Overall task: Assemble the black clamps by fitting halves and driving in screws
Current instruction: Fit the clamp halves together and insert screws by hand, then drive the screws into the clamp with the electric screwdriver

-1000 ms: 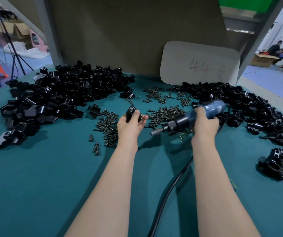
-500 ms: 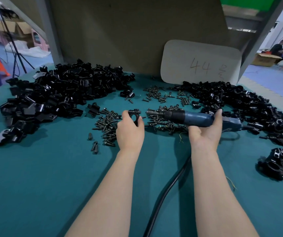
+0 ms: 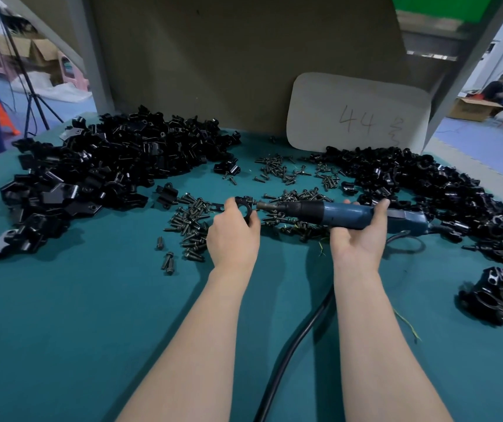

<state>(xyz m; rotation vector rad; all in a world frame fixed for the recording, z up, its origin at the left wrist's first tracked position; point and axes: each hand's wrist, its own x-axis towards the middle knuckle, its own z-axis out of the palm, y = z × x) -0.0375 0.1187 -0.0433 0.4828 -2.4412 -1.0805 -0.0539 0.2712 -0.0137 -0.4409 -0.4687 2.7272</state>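
- Left hand [image 3: 233, 236] grips a clamp [image 3: 244, 205] among the loose screws [image 3: 189, 220], its fingers partly hiding it.
- Right hand [image 3: 358, 239] curls round the driver [image 3: 341, 213], bit tip at the clamp; contact too small to tell.
- Cord [image 3: 289, 354] runs off the bottom edge.
- Far box [image 3: 472, 109]: contents unclear.

Clamp cluster [image 3: 499, 295] cut by right edge, cord [image 3: 286, 354] by bottom edge

Now level, the electric screwdriver [image 3: 344, 215], bit tip at the clamp [image 3: 244, 205] in the left hand [image 3: 233, 236].
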